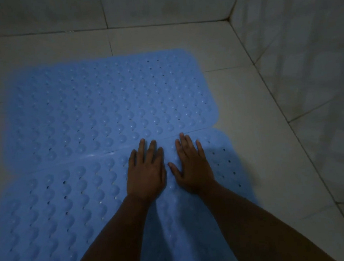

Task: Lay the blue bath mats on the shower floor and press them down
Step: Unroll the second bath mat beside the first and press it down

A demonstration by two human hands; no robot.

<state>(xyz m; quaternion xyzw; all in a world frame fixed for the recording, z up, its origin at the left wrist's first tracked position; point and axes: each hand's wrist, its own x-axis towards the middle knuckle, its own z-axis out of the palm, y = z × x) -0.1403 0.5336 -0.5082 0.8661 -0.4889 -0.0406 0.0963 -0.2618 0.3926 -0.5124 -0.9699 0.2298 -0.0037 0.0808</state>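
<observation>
Two blue bath mats with raised bumps and small holes lie side by side on the pale tiled shower floor (247, 94). The far mat (102, 107) lies flat toward the back wall. The near mat (49, 214) meets it along a seam running left to right. My left hand (145, 174) and my right hand (193, 168) rest palm down, fingers spread, on the near mat just below that seam, close together. Neither hand holds anything.
A tiled wall (306, 56) rises on the right and another wall (52, 11) at the back, meeting in the corner (229, 19). A strip of bare floor tile runs between the mats and the right wall.
</observation>
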